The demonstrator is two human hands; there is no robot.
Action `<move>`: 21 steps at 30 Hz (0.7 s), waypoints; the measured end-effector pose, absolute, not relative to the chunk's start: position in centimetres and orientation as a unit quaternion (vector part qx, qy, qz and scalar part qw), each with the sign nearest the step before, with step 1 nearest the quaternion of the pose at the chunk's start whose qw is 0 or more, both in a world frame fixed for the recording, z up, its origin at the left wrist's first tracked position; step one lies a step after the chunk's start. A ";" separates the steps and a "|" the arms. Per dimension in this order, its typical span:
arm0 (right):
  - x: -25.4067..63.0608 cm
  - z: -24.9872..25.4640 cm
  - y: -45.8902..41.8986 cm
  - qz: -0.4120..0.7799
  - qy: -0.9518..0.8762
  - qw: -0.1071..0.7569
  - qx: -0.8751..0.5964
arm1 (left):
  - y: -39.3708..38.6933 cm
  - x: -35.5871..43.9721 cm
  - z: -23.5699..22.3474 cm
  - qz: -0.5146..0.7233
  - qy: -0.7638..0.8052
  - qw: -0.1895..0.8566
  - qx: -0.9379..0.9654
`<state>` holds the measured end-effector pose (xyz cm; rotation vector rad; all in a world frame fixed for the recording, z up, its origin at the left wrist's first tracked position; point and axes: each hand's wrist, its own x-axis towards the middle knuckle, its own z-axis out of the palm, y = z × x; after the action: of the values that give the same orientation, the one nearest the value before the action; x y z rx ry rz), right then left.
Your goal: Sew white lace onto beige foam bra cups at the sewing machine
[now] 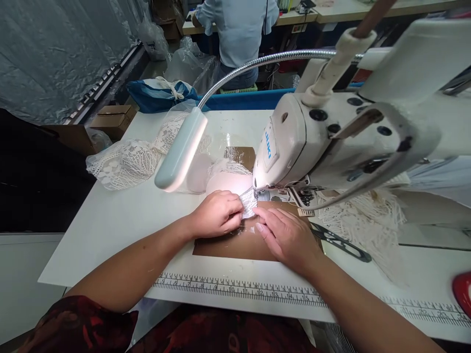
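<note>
My left hand [219, 214] is closed, its curled fingers gripping the left edge of a piece of white lace fabric [248, 202]. That lace runs under the presser foot [256, 193] of a white sewing machine [290, 137]. My right hand [289, 233] lies with fingers stretched and apart, the index fingertip touching the lace near the needle. Behind my left hand is a smooth pale, rounded fabric piece [230, 183], brightly lit. Both hands rest over a brown sheet [231, 247] on the white table [121, 211].
A lamp [182, 149] on a bendy metal arm hangs left of the machine. Cream lace pieces [128, 162] lie at the left, with fringed lace [368, 225] at the right. Black scissors [342, 243] lie beside my right hand. A ruler strip [235, 289] lines the front edge. A person [241, 34] sits beyond.
</note>
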<state>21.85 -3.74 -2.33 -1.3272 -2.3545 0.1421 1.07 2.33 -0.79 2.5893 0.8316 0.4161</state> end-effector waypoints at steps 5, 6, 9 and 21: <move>22.0 -2.4 -3.7 0.034 -0.877 0.187 -0.442 | 2.3 1.0 -0.8 0.145 0.296 0.208 0.921; 22.0 -2.4 -3.7 0.031 -0.883 0.179 -0.432 | 2.3 1.0 -0.7 0.149 0.302 0.214 0.917; 22.3 -2.5 -3.7 0.023 -0.890 0.174 -0.422 | 2.4 0.9 -0.6 0.160 0.323 0.223 0.906; 22.8 -2.3 -4.3 0.016 -0.903 0.174 -0.392 | 2.6 0.1 -1.6 0.135 0.207 0.144 0.958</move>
<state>22.84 -4.25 -2.28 -1.1124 -2.5605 0.0440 0.14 2.57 -1.59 2.7625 0.5971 0.3900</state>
